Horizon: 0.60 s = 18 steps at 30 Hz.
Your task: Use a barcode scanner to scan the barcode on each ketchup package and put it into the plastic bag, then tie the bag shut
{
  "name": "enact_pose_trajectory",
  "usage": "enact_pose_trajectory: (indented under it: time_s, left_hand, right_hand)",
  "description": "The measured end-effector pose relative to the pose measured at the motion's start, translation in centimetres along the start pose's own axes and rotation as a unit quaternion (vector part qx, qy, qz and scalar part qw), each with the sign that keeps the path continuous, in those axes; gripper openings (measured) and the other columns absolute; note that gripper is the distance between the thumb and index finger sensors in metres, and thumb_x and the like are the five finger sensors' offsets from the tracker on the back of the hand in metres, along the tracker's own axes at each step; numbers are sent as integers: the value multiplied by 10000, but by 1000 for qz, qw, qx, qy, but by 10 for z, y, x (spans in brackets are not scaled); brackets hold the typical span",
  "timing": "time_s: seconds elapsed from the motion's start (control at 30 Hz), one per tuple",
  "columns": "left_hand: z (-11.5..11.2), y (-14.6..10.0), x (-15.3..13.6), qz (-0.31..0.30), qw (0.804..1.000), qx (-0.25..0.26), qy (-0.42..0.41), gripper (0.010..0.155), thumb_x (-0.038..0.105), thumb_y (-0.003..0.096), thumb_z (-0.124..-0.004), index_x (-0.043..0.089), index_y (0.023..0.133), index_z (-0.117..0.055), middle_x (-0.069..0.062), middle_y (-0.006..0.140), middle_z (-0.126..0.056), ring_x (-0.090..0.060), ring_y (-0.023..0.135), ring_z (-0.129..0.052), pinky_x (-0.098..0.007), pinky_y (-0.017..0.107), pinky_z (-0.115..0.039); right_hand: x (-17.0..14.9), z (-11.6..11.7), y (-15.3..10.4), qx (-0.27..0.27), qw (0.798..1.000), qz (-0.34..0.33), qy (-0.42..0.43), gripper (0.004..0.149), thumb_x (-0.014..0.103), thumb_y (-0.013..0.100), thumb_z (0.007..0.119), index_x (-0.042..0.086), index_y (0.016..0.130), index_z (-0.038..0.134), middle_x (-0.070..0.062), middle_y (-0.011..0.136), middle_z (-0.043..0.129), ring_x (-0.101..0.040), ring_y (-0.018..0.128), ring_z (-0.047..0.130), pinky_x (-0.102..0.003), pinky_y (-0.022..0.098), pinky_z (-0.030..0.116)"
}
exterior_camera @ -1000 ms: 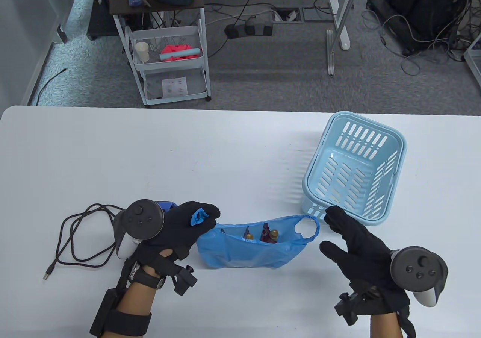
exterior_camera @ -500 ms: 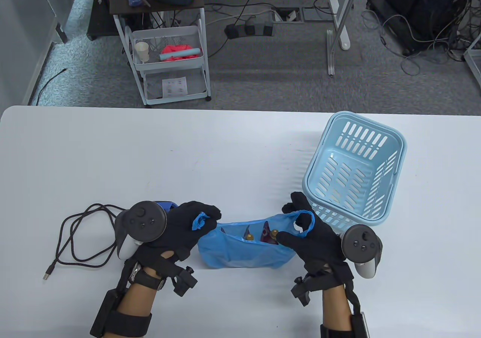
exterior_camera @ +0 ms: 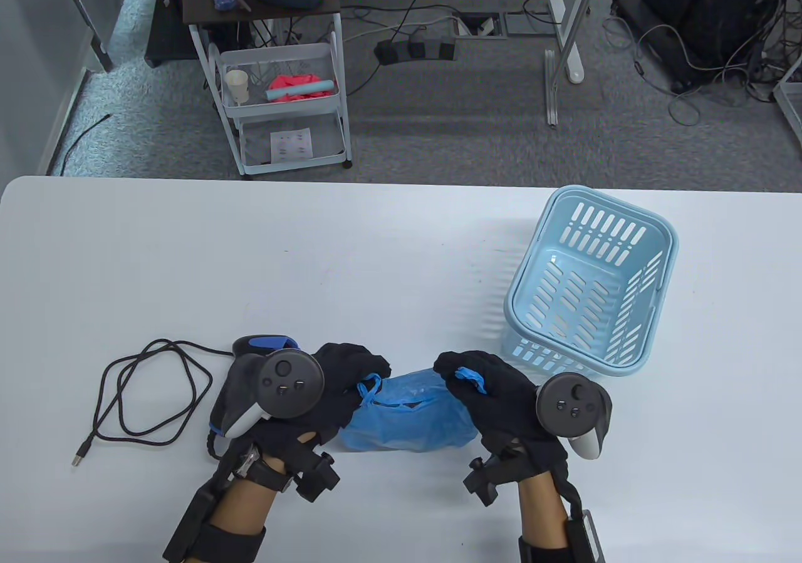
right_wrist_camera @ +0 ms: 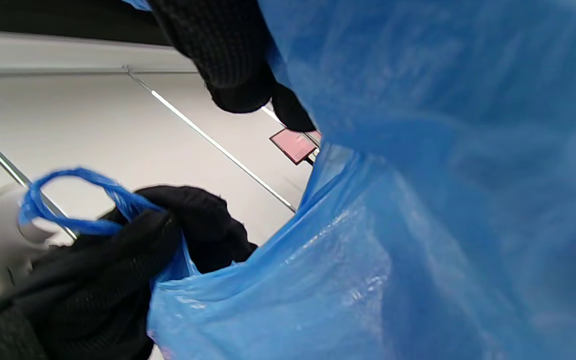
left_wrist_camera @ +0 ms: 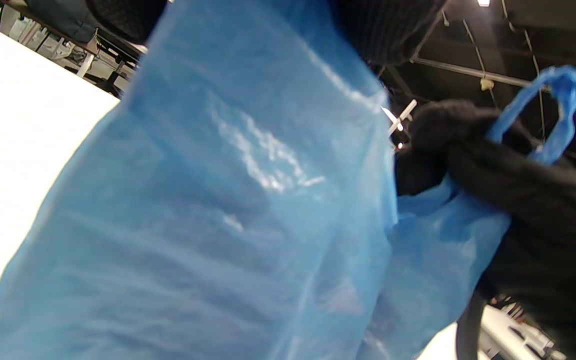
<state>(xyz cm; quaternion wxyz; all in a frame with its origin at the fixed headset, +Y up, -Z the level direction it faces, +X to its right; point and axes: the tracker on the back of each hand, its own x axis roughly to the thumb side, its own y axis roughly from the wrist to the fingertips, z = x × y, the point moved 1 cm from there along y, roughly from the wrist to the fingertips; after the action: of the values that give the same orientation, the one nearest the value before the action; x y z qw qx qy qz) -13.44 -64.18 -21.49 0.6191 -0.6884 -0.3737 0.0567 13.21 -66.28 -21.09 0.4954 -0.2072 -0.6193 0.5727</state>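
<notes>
A blue plastic bag (exterior_camera: 407, 413) is seen on the white tabletop (exterior_camera: 376, 262), just in front of a pale blue basket (exterior_camera: 592, 281). One handle loop is pinched in the curled fingers of the left hand (exterior_camera: 341, 381), the other in the right hand (exterior_camera: 485, 387), so each grip is closed on a handle. The handles are drawn close over the bag's mouth; the ketchup packages are hidden inside. A barcode scanner (exterior_camera: 263, 344) lies just left of the bag, partly covered by the left hand. The thin, slippery handles could probably slip from the gloves during knotting, or tear if pulled hard.
</notes>
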Motion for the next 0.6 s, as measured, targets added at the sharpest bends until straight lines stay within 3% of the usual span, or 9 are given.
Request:
enact_pose_trajectory:
  time_s: [0.27,0.43,0.5,0.6]
  left_hand:
    - [-19,5,31,-26,992,-13,125,437,465,521,-689,294,902,-821,0,949,-806,-385,913,-829,-583,710,-661]
    - [-26,8,48,-29,981,-3,192,424,477,519,-681,266,850,-843,1,950,-810,-383,901,-844,-574,702,-675]
    - [-27,8,54,-28,976,6,214,421,480,518,-680,260,832,-853,4,937,-821,-382,891,-853,-571,698,-681]
    - [-27,10,59,-19,972,2,234,415,480,518,-680,253,816,-860,8,924,-831,-383,883,-859,-567,695,-685]
  right_hand:
    - [14,15,-1,-29,991,-5,-130,412,264,560,726,167,960,733,-88,679,886,-389,731,837,-602,627,646]
    - [27,29,0,-24,962,-11,-270,461,300,548,754,154,983,708,-63,619,871,-354,686,843,-595,612,659]
    - [34,37,1,1,944,-12,-330,518,308,537,774,144,1017,666,-64,643,851,-354,701,828,-600,622,649]
    - [39,44,2,39,932,-16,-361,609,319,520,803,124,1058,594,-72,697,821,-366,739,795,-611,649,619]
